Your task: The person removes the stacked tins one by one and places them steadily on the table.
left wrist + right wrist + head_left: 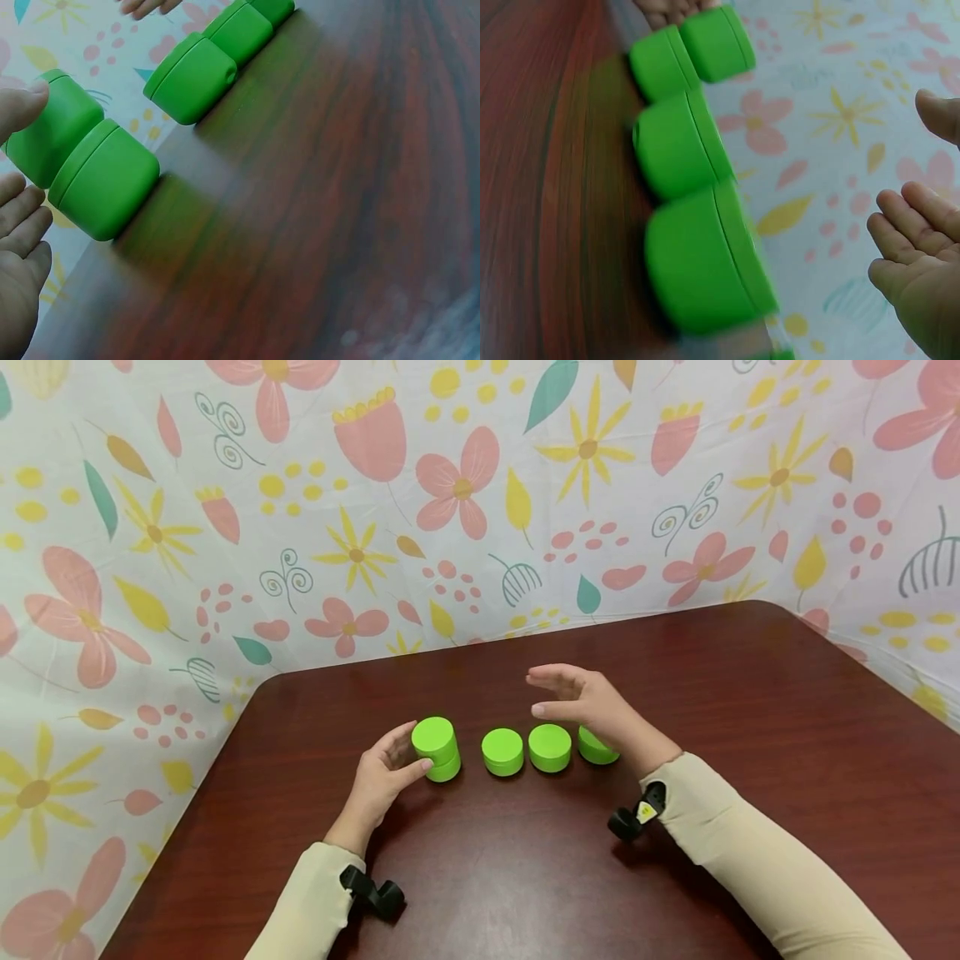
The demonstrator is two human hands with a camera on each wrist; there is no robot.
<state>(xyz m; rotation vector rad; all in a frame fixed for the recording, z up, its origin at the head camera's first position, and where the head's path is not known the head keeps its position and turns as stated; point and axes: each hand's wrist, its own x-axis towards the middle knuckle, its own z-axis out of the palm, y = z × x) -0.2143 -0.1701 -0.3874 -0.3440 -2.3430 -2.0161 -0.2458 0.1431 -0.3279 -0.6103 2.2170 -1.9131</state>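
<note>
A green lidded round jar sits stacked on a second green jar, slightly off to the left of it. My left hand holds the upper jar, thumb at the front and fingers around its far left side. In the left wrist view, the left thumb lies against this upper jar. My right hand hovers with nothing in it, fingers extended and apart from the thumb, over the row of jars to the right. Its palm and fingers show in the right wrist view.
Right of the stack, three more green jars stand in a row: one nearest the stack, a middle one and one partly behind the right hand. All are on the dark wooden table. A flowered cloth hangs behind.
</note>
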